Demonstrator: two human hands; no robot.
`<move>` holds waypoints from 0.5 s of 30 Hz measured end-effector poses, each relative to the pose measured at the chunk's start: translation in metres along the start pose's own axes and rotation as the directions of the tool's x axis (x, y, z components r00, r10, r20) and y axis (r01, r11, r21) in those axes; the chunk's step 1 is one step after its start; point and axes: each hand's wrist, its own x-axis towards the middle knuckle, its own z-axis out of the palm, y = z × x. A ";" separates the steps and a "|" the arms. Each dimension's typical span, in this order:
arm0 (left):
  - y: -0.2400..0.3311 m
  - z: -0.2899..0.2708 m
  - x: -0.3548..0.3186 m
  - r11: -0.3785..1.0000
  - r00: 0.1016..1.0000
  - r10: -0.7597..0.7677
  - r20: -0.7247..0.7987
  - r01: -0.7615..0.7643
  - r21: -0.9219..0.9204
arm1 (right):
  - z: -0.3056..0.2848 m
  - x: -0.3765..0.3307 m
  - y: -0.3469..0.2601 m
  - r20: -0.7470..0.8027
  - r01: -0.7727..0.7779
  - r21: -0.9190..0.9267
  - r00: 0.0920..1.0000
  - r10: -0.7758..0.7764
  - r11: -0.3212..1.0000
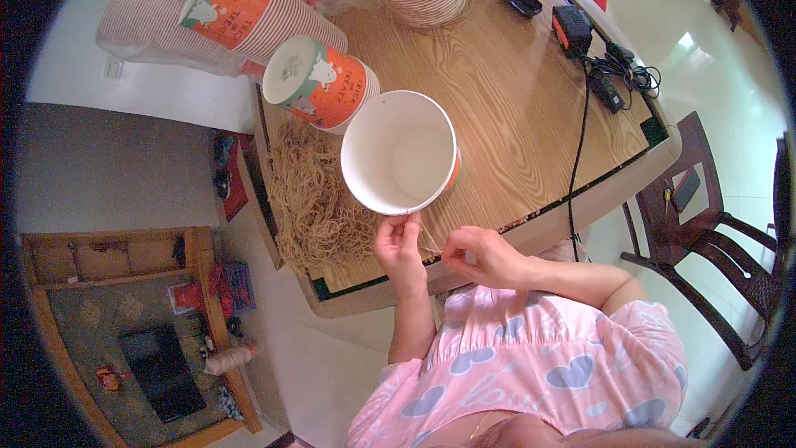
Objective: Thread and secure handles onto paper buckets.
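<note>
White paper is lining the open tub (400, 153), which is sitting near the front edge of the wooden table (506, 116). The left hand (400, 242) is pinching closed at its rim; the right hand (479, 255), fingertips drawn together, is holding a thin strand (427, 242). I'm thinking a loose pinch could be letting that strand slip, or a careless tug could be tipping the light tub. Beside it, the twine heap (319, 199) is lying tangled, inviting snags. Behind, a short tub stack (332, 87) is crowding close; rightward, a black cable (575, 174) is trailing over the edge.
</note>
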 end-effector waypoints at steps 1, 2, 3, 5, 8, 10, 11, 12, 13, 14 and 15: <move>0.000 -0.001 0.001 1.000 1.000 -0.012 -0.006 0.012 -0.024 | -0.001 0.000 -0.002 0.000 0.000 0.000 1.000 0.000 1.000; 0.001 0.000 0.001 1.000 1.000 -0.012 -0.006 0.012 -0.024 | -0.002 0.000 -0.004 0.004 0.027 -0.018 1.000 -0.027 0.999; 0.003 0.001 0.002 0.999 1.000 -0.018 -0.006 0.018 -0.043 | -0.003 0.000 -0.005 0.007 0.054 -0.037 0.999 -0.054 0.998; 0.007 0.004 0.003 0.998 1.000 -0.024 -0.005 0.024 -0.062 | -0.003 -0.001 -0.004 -0.003 0.083 -0.043 0.997 -0.083 0.996; 0.009 0.007 0.005 0.991 0.999 -0.046 0.003 0.046 -0.127 | -0.001 -0.002 -0.002 -0.015 0.105 -0.042 0.994 -0.106 0.994; 0.006 0.004 0.008 0.988 0.998 -0.068 0.012 0.069 -0.136 | -0.001 -0.003 -0.002 -0.017 0.100 -0.036 0.995 -0.100 0.994; 0.005 0.003 0.009 0.988 0.998 -0.067 0.012 0.068 -0.135 | -0.002 -0.002 -0.003 -0.005 0.086 -0.014 0.996 -0.086 0.996; 0.004 0.003 0.010 0.988 0.998 -0.068 0.014 0.069 -0.141 | -0.004 -0.002 -0.005 0.007 0.071 0.007 0.997 -0.071 0.997; 0.003 0.002 0.011 0.987 0.997 -0.069 0.017 0.071 -0.147 | -0.006 -0.003 -0.007 0.005 0.071 0.006 0.997 -0.071 0.997; 0.000 0.001 0.013 0.987 0.997 -0.069 0.021 0.072 -0.147 | -0.010 -0.004 -0.011 0.086 -0.047 0.190 0.996 0.031 0.981; -0.003 -0.004 0.016 0.989 0.999 -0.054 0.000 0.054 -0.137 | -0.013 -0.005 -0.016 0.186 -0.173 0.357 0.976 0.112 0.918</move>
